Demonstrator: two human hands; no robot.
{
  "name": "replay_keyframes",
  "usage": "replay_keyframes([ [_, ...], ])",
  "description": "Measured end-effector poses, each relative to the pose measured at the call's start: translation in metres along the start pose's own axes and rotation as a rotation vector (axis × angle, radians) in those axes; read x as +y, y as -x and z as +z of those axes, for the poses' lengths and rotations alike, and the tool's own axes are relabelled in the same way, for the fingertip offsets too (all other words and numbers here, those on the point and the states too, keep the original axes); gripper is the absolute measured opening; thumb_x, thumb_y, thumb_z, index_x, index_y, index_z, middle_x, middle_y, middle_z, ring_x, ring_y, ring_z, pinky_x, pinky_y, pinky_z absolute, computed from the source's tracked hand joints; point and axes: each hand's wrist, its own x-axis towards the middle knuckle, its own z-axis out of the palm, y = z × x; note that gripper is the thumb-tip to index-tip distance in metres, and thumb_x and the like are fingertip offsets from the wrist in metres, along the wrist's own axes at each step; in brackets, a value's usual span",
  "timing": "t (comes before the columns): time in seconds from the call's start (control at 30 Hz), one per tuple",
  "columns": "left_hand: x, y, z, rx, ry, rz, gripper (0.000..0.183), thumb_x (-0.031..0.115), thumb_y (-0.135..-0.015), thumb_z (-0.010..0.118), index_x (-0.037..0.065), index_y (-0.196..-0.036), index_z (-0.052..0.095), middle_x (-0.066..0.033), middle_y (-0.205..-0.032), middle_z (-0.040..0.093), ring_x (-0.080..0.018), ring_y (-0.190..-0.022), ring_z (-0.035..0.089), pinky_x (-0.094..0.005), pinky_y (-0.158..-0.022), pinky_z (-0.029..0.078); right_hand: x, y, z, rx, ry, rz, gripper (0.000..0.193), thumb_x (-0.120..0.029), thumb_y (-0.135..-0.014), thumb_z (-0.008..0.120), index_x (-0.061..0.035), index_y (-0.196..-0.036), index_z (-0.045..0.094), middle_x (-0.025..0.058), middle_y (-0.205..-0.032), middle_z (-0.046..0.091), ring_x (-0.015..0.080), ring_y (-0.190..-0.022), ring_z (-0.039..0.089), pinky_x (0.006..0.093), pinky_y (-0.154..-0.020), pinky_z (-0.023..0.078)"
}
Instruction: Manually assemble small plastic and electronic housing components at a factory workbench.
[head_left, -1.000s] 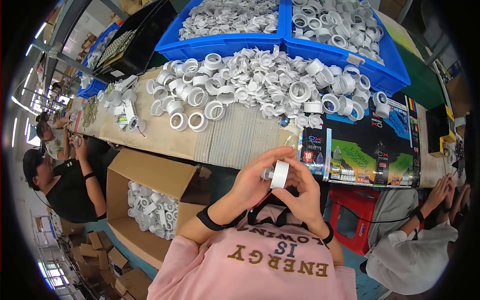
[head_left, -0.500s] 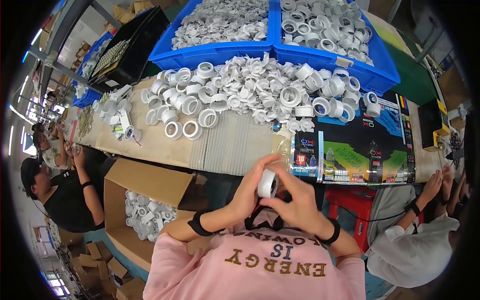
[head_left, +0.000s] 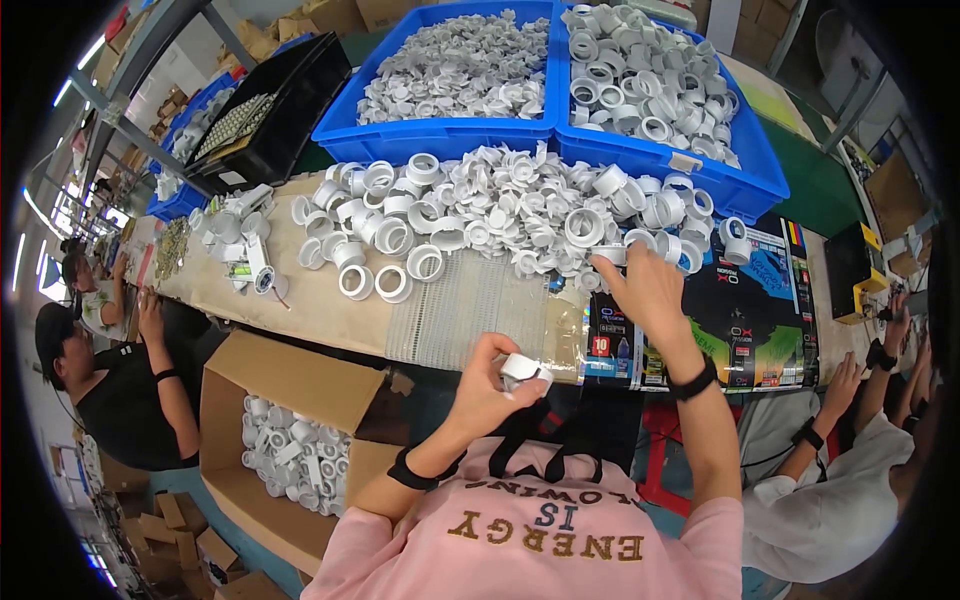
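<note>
Hands: two; left hand [head_left: 485, 390] beside the near edge of the counter [head_left: 310, 318], right hand [head_left: 652, 295] at the right side of the loose pile [head_left: 510, 205].
Held part: one white ringed part [head_left: 520, 370], in the left hand; its underside is covered by the grasping fingers.
Right fingers: among the white rings; tips partly hidden, so whether they grip one cannot be told.
Loose pile: small winged pieces in the middle, rings at both sides; too overlapped to count.
Front rings: three [head_left: 393, 284], near the ribbed mat [head_left: 465, 310].
Blue bins: two, adjoining; left bin [head_left: 435, 143] contains winged pieces, right bin [head_left: 650, 163] contains rings.
Cardboard box [head_left: 292, 368]: one, open, below counter level; contains white parts, overlapped.
Black bin [head_left: 255, 160]: one, back left; pale contents, hard to make out.
</note>
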Motion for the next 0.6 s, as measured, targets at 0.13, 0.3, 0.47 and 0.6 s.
replay_keyframes([
  [0.13,-0.014,-0.007,0.005,-0.1,-0.55,0.294,0.035,0.001,-0.074,0.073,0.006,-0.101,0.05,-0.0093,-0.107,0.052,-0.0152,-0.086,0.059,-0.0261,-0.071,0.05,0.003,-0.023,0.015,-0.139,0.062,0.01,0.058,-0.051,-0.075,0.067,0.0062,-0.084,0.059,0.0244,-0.074,0.064,0.038,-0.068,0.065,0.0452,-0.059,0.051],
  [0.3,-0.008,-0.003,0.011,-0.219,0.195,-0.081,0.023,0.014,-0.085,0.066,0.003,-0.096,0.049,-0.0156,-0.11,0.055,-0.0191,-0.083,0.062,-0.029,-0.065,0.052,0.011,-0.012,0.004,-0.021,-0.041,-0.053,0.051,-0.034,-0.068,0.073,0.0063,-0.092,0.051,0.0251,-0.081,0.062,0.0381,-0.076,0.064,0.044,-0.064,0.051],
  [0.47,-0.001,-0.008,0.016,-0.182,0.465,-0.279,0.041,0.044,-0.096,0.037,0.006,-0.106,0.049,-0.0147,-0.088,0.06,-0.0171,-0.062,0.057,-0.0267,-0.046,0.041,0.02,0.011,-0.003,0.084,-0.345,-0.164,0.054,-0.011,-0.065,0.076,0.0026,-0.106,0.045,0.0215,-0.09,0.058,0.033,-0.072,0.062,0.0386,-0.062,0.05],
  [0.6,0.004,-0.017,0.013,-0.161,0.441,-0.239,0.051,0.049,-0.098,0.03,0.008,-0.122,0.049,-0.0053,-0.08,0.057,-0.01,-0.052,0.044,-0.0225,-0.041,0.027,0.008,0.042,-0.025,-0.087,-0.66,-0.031,0.057,-0.004,-0.069,0.075,0.0006,-0.118,0.046,0.0158,-0.104,0.056,0.024,-0.079,0.063,0.0329,-0.065,0.051],
])
